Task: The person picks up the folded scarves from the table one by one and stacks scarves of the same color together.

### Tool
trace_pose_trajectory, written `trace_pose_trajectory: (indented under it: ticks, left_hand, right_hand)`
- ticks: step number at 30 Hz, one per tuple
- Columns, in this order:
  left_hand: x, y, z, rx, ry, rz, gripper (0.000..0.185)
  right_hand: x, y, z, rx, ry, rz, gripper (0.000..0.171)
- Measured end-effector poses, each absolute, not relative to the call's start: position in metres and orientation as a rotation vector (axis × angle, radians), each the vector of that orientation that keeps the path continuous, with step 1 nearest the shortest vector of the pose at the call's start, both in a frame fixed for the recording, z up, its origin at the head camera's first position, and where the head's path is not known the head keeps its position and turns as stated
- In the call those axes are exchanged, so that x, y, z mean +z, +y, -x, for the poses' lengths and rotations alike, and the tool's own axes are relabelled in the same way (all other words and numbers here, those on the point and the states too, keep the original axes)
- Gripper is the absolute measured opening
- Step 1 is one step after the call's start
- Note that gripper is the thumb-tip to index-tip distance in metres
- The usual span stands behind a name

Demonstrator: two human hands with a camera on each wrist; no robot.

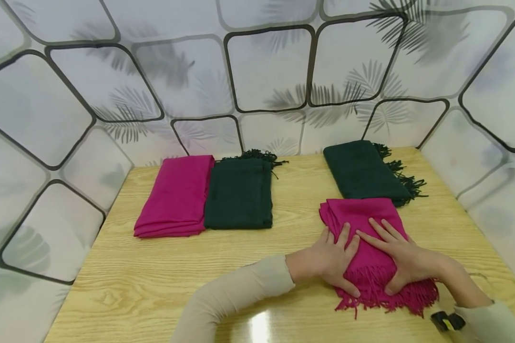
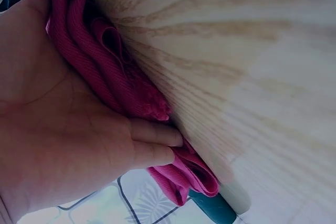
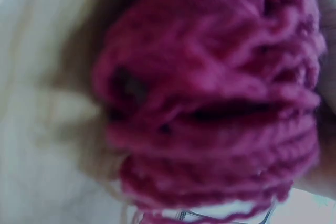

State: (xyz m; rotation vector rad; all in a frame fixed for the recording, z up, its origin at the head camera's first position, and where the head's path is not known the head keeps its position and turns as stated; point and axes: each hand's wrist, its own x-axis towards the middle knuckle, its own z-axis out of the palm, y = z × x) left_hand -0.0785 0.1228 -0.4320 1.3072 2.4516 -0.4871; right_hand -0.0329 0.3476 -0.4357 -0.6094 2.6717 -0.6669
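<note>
A folded magenta scarf (image 1: 369, 214) lies at the right front of the table, its fringe (image 1: 377, 286) toward the near edge. My left hand (image 1: 332, 259) rests with spread fingers on the scarf's left side. In the left wrist view, the left hand (image 2: 79, 129) lies along the scarf's folded edge (image 2: 105, 61), fingertips near the tabletop. Spread across the scarf's right side is my right hand (image 1: 407, 259), its fingers straight. The right wrist view is filled by blurred magenta fringe (image 3: 210, 93), with only a sliver of hand at its right edge.
Behind the magenta scarf lies a folded dark green scarf (image 1: 365, 169), its fringe pointing right. At the left, another folded magenta scarf (image 1: 178, 195) sits beside another green one (image 1: 239, 193). Patterned panels (image 1: 270, 66) surround the wooden table (image 1: 154, 276).
</note>
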Motion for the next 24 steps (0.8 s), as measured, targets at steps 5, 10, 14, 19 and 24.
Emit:
trace_pose_trajectory:
  ticks: [5, 10, 14, 19, 24]
  left_hand:
    - [-0.431, 0.122, 0.076, -0.486, 2.451, -1.302, 0.122]
    - [-0.43, 0.119, 0.071, -0.5, 2.461, -1.301, 0.117]
    - [-0.428, 0.117, 0.067, -0.527, 2.462, -1.312, 0.113]
    - [-0.424, 0.112, 0.067, -0.525, 2.43, -1.319, 0.107]
    - [-0.417, 0.109, 0.083, -0.467, 2.348, -1.308, 0.092]
  right_hand:
    - [-0.436, 0.347, 0.03, -0.624, 2.674, 0.602, 0.13]
    - [-0.435, 0.348, 0.028, -0.628, 2.673, 0.621, 0.128]
    - [-0.432, 0.351, 0.028, -0.667, 2.655, 0.622, 0.125]
    - [-0.425, 0.355, 0.029, -0.693, 2.598, 0.618, 0.12]
    - [-0.409, 0.362, 0.041, -0.739, 2.547, 0.661, 0.108]
